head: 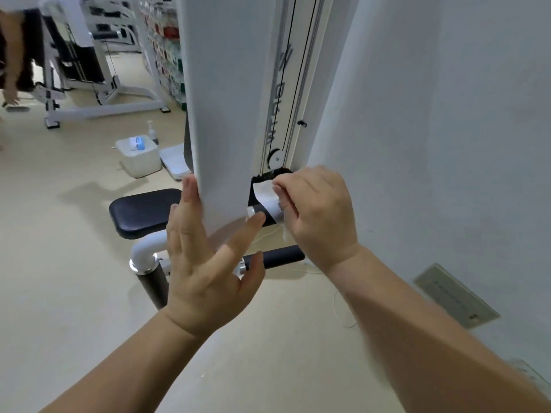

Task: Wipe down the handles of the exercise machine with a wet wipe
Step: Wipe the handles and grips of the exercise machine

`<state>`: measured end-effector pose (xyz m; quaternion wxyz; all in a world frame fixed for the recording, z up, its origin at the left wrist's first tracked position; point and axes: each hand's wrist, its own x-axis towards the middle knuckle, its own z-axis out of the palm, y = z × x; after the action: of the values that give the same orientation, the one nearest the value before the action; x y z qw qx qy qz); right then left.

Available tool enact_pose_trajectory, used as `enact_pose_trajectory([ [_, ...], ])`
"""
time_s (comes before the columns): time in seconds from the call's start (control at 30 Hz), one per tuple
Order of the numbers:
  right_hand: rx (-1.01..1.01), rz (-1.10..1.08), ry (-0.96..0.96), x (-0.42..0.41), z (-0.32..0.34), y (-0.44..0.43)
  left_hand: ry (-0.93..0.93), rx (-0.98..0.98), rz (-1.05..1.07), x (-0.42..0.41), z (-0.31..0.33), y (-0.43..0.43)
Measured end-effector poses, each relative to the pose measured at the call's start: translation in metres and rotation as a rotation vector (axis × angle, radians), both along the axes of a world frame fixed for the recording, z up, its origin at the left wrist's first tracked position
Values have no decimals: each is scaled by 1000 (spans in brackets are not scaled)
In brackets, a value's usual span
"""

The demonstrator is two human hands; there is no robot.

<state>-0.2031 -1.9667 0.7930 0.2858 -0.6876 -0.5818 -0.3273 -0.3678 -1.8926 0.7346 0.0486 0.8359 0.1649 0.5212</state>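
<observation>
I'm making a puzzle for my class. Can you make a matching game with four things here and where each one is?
1 wet wipe
2 seat pad
3 pump bottle
4 white tub

A on the floor, holding a blue-and-white pack
B draped over the handle
C standing behind the white tub
D black, left of the white column

Pairs: 1-B, 2-D, 3-C, 4-A

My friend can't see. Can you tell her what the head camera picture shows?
A person's right hand holds a white wet wipe against a black handle of a white exercise machine. Their open left hand is spread beside the machine. A second handle sits lower down.
</observation>
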Motion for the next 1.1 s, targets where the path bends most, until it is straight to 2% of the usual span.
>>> enact_pose_trajectory([
  [0.23, -305, 76, -156, 5, -27, -24, 6, -18, 130, 13, -8, -3],
  [0.33, -311, 26, -189, 26, -25, -34, 8, -23, 131, 12, -11, -5],
  [0.4, -297, -48, -141, 29, -25, -36, -9, -17, 132, 12, -10, -6],
  [0.5, -263, -116, -14, -4, -32, -22, -31, -53, 93, 11, -5, -6],
  [0.57, -268, -52, 35, -29, -40, -10, -42, -69, 39, 7, -4, -6],
  [0.67, -359, 52, -73, -19, -34, -13, -52, -81, -45, -2, -1, -1],
  [0.73, -383, 33, -152, 9, -31, -24, -49, -56, -60, -3, -1, 2],
  [0.8, -368, -68, -109, 28, -30, -33, -39, -47, -38, -2, -1, 4],
  [0.9, -321, -157, 21, 3, -38, -23, -44, -59, -24, 1, -2, 4],
  [1.0, -349, -44, 20, -34, -51, -9, -54, -71, -43, 0, -3, 6],
  [1.1, -423, 57, -124, -8, -42, -18, -33, -55, -58, -3, -4, 13],
])
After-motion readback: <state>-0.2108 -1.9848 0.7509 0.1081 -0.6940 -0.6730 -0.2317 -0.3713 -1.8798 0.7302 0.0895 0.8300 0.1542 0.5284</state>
